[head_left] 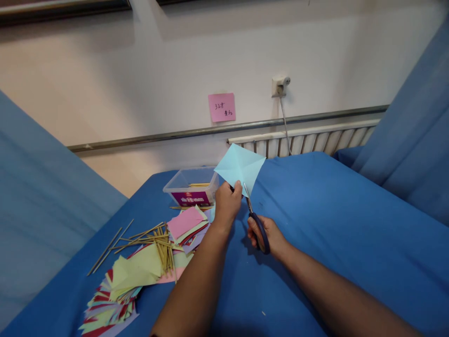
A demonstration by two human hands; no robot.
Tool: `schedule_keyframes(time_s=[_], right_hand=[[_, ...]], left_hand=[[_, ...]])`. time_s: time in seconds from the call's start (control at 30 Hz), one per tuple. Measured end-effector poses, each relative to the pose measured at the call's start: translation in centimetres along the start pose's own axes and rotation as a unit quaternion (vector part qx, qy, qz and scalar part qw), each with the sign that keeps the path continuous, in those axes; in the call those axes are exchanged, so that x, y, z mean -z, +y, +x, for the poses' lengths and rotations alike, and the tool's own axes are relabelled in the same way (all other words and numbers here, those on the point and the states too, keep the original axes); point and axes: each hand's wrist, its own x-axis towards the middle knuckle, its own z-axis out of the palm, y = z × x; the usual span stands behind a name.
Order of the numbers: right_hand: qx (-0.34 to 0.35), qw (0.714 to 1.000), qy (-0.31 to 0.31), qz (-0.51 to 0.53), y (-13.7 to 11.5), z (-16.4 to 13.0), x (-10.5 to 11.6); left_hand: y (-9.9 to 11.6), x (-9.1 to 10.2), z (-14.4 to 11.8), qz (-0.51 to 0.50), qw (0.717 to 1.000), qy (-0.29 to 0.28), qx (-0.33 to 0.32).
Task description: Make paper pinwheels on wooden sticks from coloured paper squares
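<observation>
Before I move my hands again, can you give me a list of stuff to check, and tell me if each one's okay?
1. Paper held: ok. The left hand pinches the light-blue paper.
2. Scissors held: ok. The right hand grips the scissors by the handles.
3. Thumb away from the blades: not ok, I'd say. The left thumb looks very near the blade tip.
4. Blades on both sides of the paper: cannot tell. One blade shows in front; behind is hidden.
5. Sticks away from the scissors: ok. They lie apart, off to the left.
</observation>
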Motion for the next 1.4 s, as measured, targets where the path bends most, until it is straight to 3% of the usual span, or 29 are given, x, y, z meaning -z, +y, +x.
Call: schedule_keyframes(time_s=[0.57, 1.13, 1.4], right_hand=[[0.001, 1.000, 0.009, 0.008, 0.03, 0.34, 0.41], [0.018, 0.999, 0.014, -0.035, -0.31, 0.10, 0.58], [0.010, 1.000, 0.009, 0.004, -0.14, 0.26, 0.63]], left_hand=[[0.17, 0.13, -0.24, 0.021, 0.999, -0.027, -0.040], [0.37, 0.41, -0.30, 0.015, 0.999, -0.029, -0.044], [0.39, 0.47, -0.28, 0.017, 0.998, -0.040, -0.038]])
